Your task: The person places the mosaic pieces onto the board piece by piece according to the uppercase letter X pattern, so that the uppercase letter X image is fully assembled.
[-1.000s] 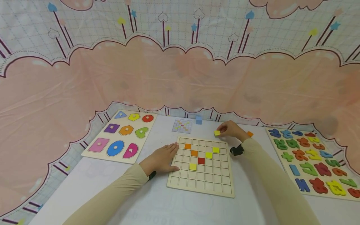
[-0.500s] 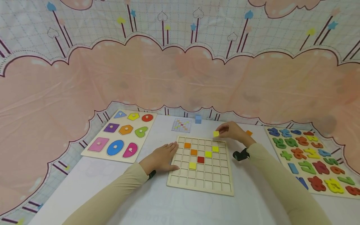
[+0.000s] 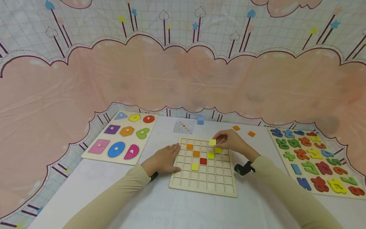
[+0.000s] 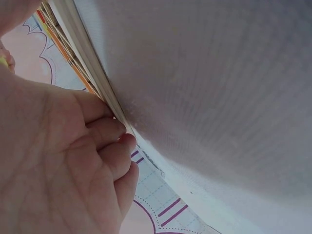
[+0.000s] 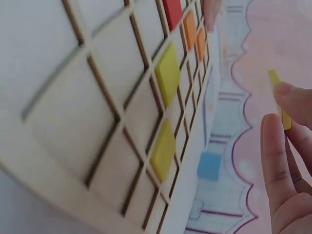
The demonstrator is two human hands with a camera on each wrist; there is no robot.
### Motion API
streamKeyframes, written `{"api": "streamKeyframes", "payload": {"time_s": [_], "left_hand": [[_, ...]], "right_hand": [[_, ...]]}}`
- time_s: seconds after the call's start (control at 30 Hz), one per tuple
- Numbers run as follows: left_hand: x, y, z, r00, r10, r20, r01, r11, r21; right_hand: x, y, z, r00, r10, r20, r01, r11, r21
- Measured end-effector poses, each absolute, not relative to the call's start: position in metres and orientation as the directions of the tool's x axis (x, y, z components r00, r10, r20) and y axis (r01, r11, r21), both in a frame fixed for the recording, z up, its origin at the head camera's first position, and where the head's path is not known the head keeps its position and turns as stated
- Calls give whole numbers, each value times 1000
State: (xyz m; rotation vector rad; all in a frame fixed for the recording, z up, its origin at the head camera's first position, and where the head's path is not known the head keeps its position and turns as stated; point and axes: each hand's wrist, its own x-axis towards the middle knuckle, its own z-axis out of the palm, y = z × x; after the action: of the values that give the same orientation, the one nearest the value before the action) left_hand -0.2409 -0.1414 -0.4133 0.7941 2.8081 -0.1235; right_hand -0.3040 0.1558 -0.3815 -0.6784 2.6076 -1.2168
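- Yellow tile (image 3: 212, 142) pinched in the fingertips of the right hand (image 3: 230, 142), held just above the far rows of the grid board (image 3: 203, 187); the right wrist view shows the tile (image 5: 279, 99) edge-on between thumb and fingers (image 5: 278, 161).
- Wooden grid board lies flat on the white tabletop (image 3: 160, 206) in front of the person, with tiles already seated: two orange (image 3: 190, 146), one red (image 3: 203, 161) and three yellow (image 3: 195, 167).
- Left hand (image 3: 163, 158) rests flat against the board's left edge, fingers straight and together, holding nothing; the left wrist view shows its fingertips (image 4: 117, 139) touching the board's rim (image 4: 92, 73).
- Two loose orange tiles (image 3: 236, 128) lie on the tabletop beyond the board, to the right of the right hand.
- Blue cube (image 3: 200, 120) and a small pattern card (image 3: 183, 126) sit at the tabletop's far edge, behind the board.
- Shape puzzle (image 3: 121, 137) with knobbed pieces lies well to the left; a number puzzle (image 3: 314, 157) with coloured figures lies well to the right.
- Pink-and-white patterned cloth (image 3: 183, 73) hangs behind the tabletop.
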Motion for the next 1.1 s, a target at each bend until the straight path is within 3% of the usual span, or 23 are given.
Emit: {"api": "streamKeyframes", "payload": {"time_s": [0.53,1.1], "left_hand": [[-241,-141,-410,-829,503,-244,519,855,-2],[-241,-142,-411,-826,514,-232,528,850,2]], "right_hand": [[-265,115,-396,-764,-645,4,-339,397,-853],[-248,78,-406,-664,-744,-72,-429,459,-778]]}}
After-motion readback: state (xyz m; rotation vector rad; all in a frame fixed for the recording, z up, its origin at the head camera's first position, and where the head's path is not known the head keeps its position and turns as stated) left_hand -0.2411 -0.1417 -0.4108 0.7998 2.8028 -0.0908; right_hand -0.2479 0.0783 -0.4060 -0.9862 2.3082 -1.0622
